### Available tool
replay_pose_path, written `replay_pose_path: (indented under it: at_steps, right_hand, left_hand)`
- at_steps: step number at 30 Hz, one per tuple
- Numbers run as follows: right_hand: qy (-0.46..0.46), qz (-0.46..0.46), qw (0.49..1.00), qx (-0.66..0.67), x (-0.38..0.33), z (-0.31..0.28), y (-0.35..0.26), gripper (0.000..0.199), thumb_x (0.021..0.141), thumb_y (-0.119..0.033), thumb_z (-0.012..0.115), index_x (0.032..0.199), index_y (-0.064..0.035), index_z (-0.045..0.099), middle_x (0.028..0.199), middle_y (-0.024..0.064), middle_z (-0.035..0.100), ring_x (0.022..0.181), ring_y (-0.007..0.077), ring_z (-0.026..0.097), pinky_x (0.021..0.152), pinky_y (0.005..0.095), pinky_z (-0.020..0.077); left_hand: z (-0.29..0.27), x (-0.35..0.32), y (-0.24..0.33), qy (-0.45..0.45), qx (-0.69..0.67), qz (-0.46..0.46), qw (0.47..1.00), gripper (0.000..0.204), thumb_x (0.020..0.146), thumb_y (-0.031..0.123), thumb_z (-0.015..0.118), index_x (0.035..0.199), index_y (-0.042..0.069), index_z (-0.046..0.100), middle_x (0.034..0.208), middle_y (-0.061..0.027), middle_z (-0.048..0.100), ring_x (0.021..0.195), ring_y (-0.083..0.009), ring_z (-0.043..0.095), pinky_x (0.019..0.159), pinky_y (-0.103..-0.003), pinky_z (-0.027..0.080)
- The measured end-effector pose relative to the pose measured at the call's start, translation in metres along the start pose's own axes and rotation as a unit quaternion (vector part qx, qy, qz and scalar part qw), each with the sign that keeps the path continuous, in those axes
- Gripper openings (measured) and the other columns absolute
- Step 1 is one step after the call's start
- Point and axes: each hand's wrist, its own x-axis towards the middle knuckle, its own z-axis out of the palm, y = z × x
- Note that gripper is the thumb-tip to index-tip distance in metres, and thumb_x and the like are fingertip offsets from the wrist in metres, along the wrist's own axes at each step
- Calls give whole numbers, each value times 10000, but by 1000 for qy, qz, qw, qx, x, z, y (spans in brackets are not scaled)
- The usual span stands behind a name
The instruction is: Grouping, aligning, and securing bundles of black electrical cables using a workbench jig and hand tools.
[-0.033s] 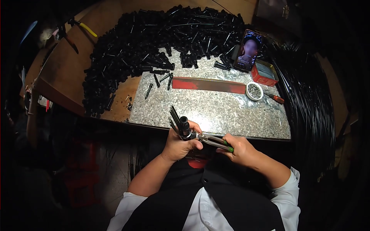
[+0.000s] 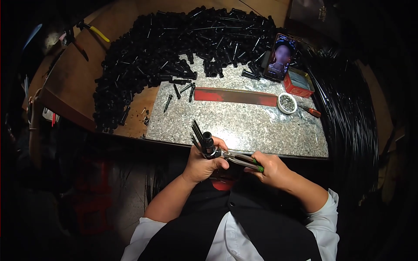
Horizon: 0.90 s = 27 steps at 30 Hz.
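1. At the near edge of the desk (image 2: 257,137), I see both bare hands close together, low in my head view.
2. I have the left hand (image 2: 199,166) wrapped around a short black tube (image 2: 208,141), its round open end facing up, with some thin black sticks (image 2: 198,131) poking up beside it.
3. I have the right hand (image 2: 271,168) closed on the green handles of the pliers (image 2: 241,159); their metal head meets the left fingers next to the tube. I cannot tell what the jaws bite on.
4. Across the desk's far side I see a big heap of black parts (image 2: 174,43), with a few loose pieces nearer.
5. Along the middle lies a red strip (image 2: 235,96), just left of a white cup (image 2: 287,112) of small metal bits.
6. Near the cup I find a screwdriver (image 2: 315,113), a red box (image 2: 298,90) and a propped phone (image 2: 281,56).
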Motion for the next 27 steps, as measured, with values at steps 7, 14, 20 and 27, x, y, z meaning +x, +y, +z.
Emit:
replay_pose_path:
  at_steps: [7,14,20,27]
  right_hand:
    - [41,9,997,-67,-2,-1,10,245,785,-149,731,884,-46,532,716,164,592,657,363,616,548,405,470]
    - [204,32,971,-116,5,-41,30,146,785,-25,593,901,-57,509,735,172,575,685,396,580,565,465,439]
    - [209,184,939,-203,34,-100,62,124,805,-78,584,919,-53,540,795,213,616,776,422,588,649,497,437]
    - [114,217,922,-300,69,-117,85,201,761,-85,600,951,-21,591,872,206,650,893,367,624,777,473,481]
  left_hand:
    - [4,0,1,28,-2,-30,999,567,622,293,867,1000,1,563,729,45,528,667,-34,477,618,-179,378]
    - [-3,1,-1,45,30,-12,998,506,710,174,827,1061,-20,518,613,70,467,561,-19,417,553,-178,330]
    - [-6,-2,-5,37,59,-3,998,507,715,167,822,1073,-19,515,584,76,443,532,-9,395,513,-164,302]
    - [-6,-4,-8,24,57,2,998,527,701,134,829,1095,-16,512,550,79,442,500,2,388,481,-160,286]
